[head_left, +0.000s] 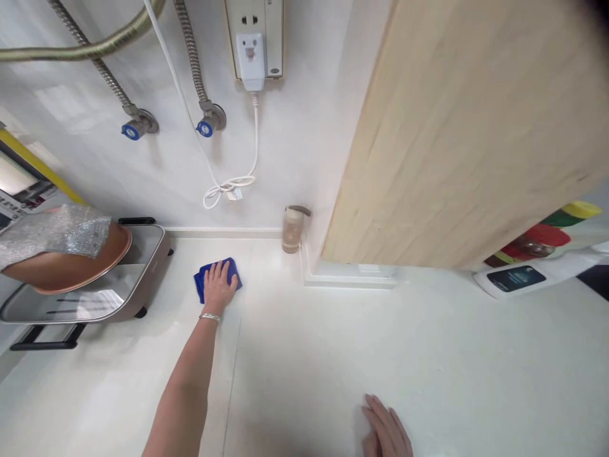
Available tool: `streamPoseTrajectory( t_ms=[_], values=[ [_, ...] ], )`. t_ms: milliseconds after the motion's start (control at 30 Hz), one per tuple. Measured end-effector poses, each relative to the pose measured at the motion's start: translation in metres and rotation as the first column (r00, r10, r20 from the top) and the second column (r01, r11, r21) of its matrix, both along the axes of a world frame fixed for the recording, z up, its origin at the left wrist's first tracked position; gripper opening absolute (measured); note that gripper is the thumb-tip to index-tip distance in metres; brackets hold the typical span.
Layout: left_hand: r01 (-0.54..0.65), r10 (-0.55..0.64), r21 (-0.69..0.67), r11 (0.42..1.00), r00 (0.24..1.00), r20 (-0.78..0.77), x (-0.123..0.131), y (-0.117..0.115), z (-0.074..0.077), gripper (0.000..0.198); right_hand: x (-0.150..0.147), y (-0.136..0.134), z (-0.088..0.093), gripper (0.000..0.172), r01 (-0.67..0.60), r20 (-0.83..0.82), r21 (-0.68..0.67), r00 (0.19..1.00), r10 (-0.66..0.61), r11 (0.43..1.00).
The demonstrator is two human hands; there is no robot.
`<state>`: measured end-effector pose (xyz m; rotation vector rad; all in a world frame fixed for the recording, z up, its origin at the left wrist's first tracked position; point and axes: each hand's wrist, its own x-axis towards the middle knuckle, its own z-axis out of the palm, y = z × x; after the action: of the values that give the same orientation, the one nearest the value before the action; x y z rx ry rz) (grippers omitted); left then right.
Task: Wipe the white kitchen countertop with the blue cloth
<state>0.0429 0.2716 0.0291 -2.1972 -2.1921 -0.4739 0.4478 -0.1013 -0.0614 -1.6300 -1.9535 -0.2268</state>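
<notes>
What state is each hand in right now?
Left hand: open, palm down, fingers spread on the blue cloth.
Right hand: open as far as it shows, nothing visible held; the picture's lower edge cuts it off.

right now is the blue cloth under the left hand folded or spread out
Folded, it appears: the blue cloth shows layered, offset edges at its left side, beneath the left hand.

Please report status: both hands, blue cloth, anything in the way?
Left hand flat on blue cloth. Right hand apart from it. Cloth on white surface. Nearby: pan left, container right.
</notes>
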Motion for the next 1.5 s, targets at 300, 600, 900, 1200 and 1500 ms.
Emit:
streamPoseTrajectory(
  t_ms=[300,600,900,1200,1500],
  values=[
    [-0.139,0.14,0.012,0.99,0.987,-0.081,-0.058,-0.077,0.0,0.064,-0.008,0.008,0.013,0.046,0.007,0.012,0.048,1.0,-0.008,0.999],
    [-0.204,0.203,0.009,0.979,0.972,-0.113,-0.066,-0.167,-0.003,0.066,-0.018,0.011,0.024,0.045,0.033,-0.084,0.094,0.996,-0.025,0.995],
    [-0.031,0.047,0.092,0.995,0.983,-0.18,-0.027,-0.248,-0.017,0.06,-0.022,0.007,0.028,0.045,0.026,-0.162,0.045,0.987,-0.018,0.999],
    [0.344,-0.317,0.089,0.935,0.921,-0.228,0.045,-0.316,-0.015,0.076,-0.023,0.006,0.03,0.046,0.029,-0.164,0.018,0.986,-0.025,0.999],
    [0.466,-0.459,0.016,0.885,0.877,-0.139,0.103,-0.273,-0.007,0.073,-0.023,0.004,0.034,0.045,0.037,-0.155,-0.002,0.987,-0.037,0.999]
  ],
)
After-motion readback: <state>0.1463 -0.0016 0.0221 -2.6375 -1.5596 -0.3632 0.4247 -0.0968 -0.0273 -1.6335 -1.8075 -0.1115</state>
